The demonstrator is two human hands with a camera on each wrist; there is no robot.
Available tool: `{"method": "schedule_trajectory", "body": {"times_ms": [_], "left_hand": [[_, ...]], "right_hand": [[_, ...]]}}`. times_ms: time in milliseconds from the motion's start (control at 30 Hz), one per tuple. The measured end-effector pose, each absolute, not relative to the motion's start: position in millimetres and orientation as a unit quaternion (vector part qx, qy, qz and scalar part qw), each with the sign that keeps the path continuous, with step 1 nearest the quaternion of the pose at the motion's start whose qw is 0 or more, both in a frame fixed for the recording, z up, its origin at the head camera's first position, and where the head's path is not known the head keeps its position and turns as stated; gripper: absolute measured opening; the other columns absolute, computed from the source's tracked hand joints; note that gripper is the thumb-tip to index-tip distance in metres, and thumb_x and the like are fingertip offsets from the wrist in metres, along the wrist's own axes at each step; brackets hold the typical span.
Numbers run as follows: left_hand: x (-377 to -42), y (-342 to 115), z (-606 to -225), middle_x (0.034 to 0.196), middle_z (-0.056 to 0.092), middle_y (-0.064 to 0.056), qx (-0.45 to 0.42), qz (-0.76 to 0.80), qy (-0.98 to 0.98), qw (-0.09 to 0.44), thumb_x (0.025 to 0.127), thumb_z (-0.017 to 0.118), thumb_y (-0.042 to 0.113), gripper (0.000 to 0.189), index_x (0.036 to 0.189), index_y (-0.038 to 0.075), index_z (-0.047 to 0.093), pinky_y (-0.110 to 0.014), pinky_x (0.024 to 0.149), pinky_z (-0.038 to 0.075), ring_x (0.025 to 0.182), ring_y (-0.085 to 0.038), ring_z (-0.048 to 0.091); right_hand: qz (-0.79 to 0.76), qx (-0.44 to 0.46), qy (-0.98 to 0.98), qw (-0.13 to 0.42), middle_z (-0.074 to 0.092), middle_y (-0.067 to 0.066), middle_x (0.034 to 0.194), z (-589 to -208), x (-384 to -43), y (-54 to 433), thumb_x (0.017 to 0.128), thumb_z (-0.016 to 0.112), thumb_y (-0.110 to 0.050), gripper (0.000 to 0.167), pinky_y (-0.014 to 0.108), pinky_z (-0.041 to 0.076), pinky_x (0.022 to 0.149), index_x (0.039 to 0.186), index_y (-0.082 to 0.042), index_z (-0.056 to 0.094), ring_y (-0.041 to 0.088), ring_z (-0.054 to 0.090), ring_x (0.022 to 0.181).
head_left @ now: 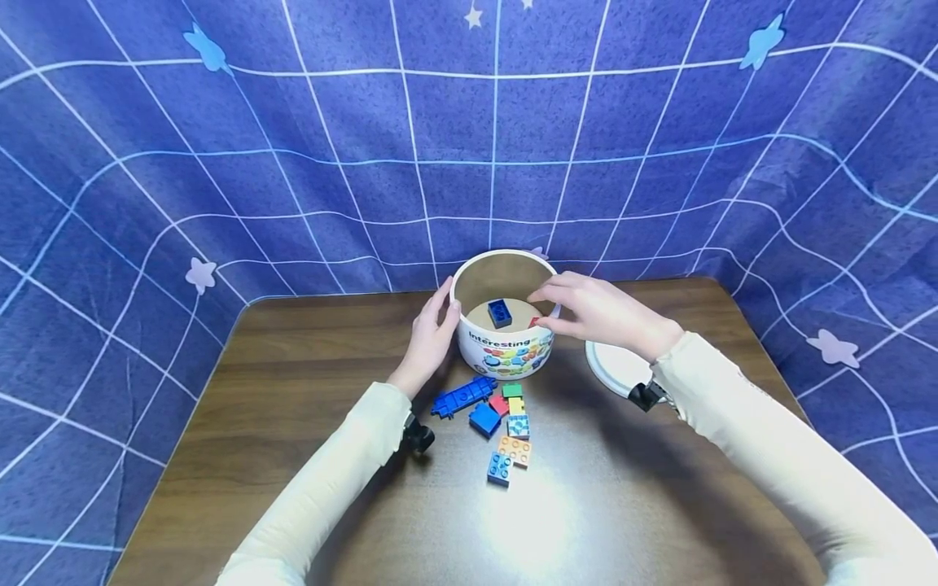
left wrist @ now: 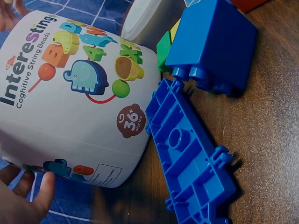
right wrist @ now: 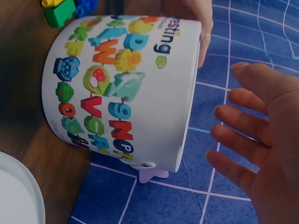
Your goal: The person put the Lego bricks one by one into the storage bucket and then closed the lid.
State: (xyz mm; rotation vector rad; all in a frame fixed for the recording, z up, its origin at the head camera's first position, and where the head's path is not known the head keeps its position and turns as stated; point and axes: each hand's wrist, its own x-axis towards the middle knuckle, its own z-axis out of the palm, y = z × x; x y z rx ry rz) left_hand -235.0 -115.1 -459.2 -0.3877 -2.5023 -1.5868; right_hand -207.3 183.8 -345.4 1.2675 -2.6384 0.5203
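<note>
A white round tub (head_left: 476, 342) with printed coloured shapes stands at the table's back. Its left wall is touched by my left hand (head_left: 428, 338), whose fingers lie fairly straight along it up to the rim. Over the right rim, my right hand (head_left: 597, 313) has loosely bent, spread fingers; the right wrist view shows nothing between them. Inside the tub are a dark blue brick (head_left: 500, 313) and, partly hidden by the right hand, a red piece (head_left: 534, 322). In front of the tub lie a long blue base piece (left wrist: 175, 144) and a blue block (left wrist: 210, 46).
Several more bricks lie in front of the tub, among them an orange brick (head_left: 515, 450), a light blue brick (head_left: 500, 468) and a green brick (head_left: 512, 391). To the tub's right a white lid (head_left: 615, 366) lies flat, partly under the right arm. Blue gridded cloth (head_left: 454, 187) hangs behind.
</note>
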Motion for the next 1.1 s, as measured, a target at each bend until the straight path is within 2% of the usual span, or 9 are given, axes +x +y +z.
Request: {"method": "schedule_trajectory", "body": {"times_ms": [133, 300, 667, 1100], "left_hand": [[-234.8, -114.8, -458.0, 0.166, 0.038, -0.007, -0.128, -0.529, -0.836, 0.076, 0.111, 0.05, 0.029, 0.055, 0.162, 0.013, 0.038, -0.045, 0.125, 0.03, 0.154, -0.024, 0.033], [-234.0, -113.6, -456.7, 0.167, 0.037, -0.006, -0.124, -0.524, -0.84, 0.071, 0.111, 0.049, 0.031, 0.055, 0.163, 0.016, 0.037, -0.045, 0.125, 0.03, 0.155, -0.023, 0.033], [-235.8, -115.4, -457.6, 0.166, 0.038, -0.009, -0.13, -0.526, -0.837, 0.077, 0.111, 0.049, 0.031, 0.056, 0.162, 0.011, 0.037, -0.048, 0.125, 0.03, 0.155, -0.026, 0.033], [-233.9, -115.7, -458.9, 0.166, 0.038, -0.008, -0.123, -0.524, -0.839, 0.073, 0.112, 0.048, 0.032, 0.055, 0.163, 0.014, 0.037, -0.046, 0.125, 0.03, 0.154, -0.025, 0.033]], "right_hand": [[0.174, 0.433, -0.881, 0.085, 0.071, 0.007, 0.118, -345.2, -198.5, 184.9, 0.096, 0.076, -0.023, 0.033, 0.043, 0.055, 0.097, 0.124, -0.006, 0.072, 0.023, 0.064, 0.111], [0.176, 0.453, -0.869, 0.097, 0.071, 0.007, 0.115, -349.2, -187.8, 184.9, 0.095, 0.077, -0.021, 0.03, 0.043, 0.056, 0.095, 0.121, -0.006, 0.072, 0.023, 0.065, 0.109], [0.172, 0.474, -0.857, 0.107, 0.071, 0.007, 0.122, -362.4, -165.5, 183.3, 0.093, 0.079, -0.025, 0.036, 0.043, 0.056, 0.1, 0.124, -0.007, 0.072, 0.024, 0.066, 0.115], [0.164, 0.483, -0.857, 0.072, 0.072, 0.005, 0.121, -391.7, -149.1, 178.1, 0.094, 0.079, -0.027, 0.039, 0.041, 0.057, 0.098, 0.127, -0.008, 0.071, 0.021, 0.067, 0.112]]}}
